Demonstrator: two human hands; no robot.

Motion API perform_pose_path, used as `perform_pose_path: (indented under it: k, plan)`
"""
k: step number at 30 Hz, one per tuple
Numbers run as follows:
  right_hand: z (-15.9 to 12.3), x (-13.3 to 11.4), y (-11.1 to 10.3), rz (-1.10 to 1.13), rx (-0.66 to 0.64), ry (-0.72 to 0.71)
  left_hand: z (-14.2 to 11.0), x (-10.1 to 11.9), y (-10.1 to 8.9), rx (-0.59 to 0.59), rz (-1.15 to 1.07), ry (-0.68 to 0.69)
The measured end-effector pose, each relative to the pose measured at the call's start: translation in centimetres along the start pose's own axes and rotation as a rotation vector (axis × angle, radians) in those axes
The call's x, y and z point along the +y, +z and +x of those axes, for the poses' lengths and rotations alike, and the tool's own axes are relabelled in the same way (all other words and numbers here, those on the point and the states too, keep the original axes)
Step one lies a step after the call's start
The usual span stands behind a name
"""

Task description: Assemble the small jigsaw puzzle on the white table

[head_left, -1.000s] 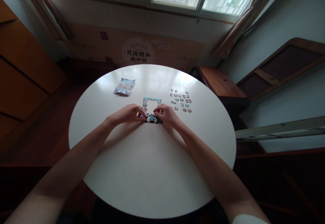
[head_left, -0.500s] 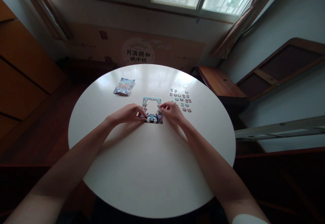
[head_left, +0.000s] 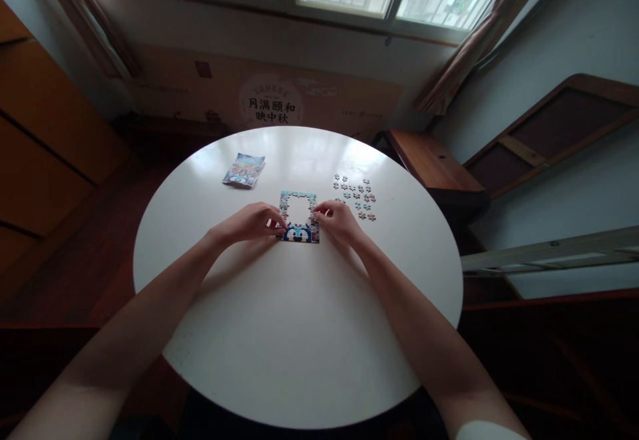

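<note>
A partly assembled jigsaw puzzle [head_left: 301,234] lies flat on the white table, its bottom rows showing a dark blue cartoon face. The joined pieces form a ring around an open middle where the tabletop shows. My left hand [head_left: 254,220] is at the puzzle's lower left edge, thumb and fingers closed on that edge. On the opposite side, my right hand [head_left: 337,219] has its thumb and forefinger pinched at the right edge. Whether a separate piece is in either pinch is too small to make out. Several loose puzzle pieces [head_left: 356,195] are spread to the right, beyond my right hand.
A printed picture packet [head_left: 244,170] lies at the back left of the round white table [head_left: 294,333]. Past the table's right side stands a wooden desk [head_left: 429,164]. Windows and a printed banner [head_left: 272,97] are along the far wall.
The fingers of my left hand have shifted slightly up and left along the puzzle's edge, uncovering more of the blue face. My right hand stays nearly still.
</note>
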State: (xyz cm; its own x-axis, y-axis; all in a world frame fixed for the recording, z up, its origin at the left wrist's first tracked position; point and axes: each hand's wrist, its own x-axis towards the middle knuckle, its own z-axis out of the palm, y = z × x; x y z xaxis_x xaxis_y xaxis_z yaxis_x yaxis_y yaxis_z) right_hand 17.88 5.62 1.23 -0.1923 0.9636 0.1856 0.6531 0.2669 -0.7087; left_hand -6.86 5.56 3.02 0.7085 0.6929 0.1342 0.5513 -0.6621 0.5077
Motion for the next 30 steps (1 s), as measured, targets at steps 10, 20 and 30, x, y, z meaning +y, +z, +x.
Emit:
perform_pose_path:
  k: [10, 20, 30]
  plan:
    - [-0.5, 0.14, 0.8, 0.013, -0.123, -0.319, -0.13, -0.02, -0.07, -0.003, -0.019, -0.004]
    - [-0.68, -0.35, 0.9, -0.074, -0.213, -0.431, -0.06, 0.08, -0.18, -0.017, -0.006, -0.01]
    - [-0.45, 0.1, 0.49, -0.013, -0.145, -0.4, -0.08, 0.2, -0.11, -0.001, -0.016, -0.002]
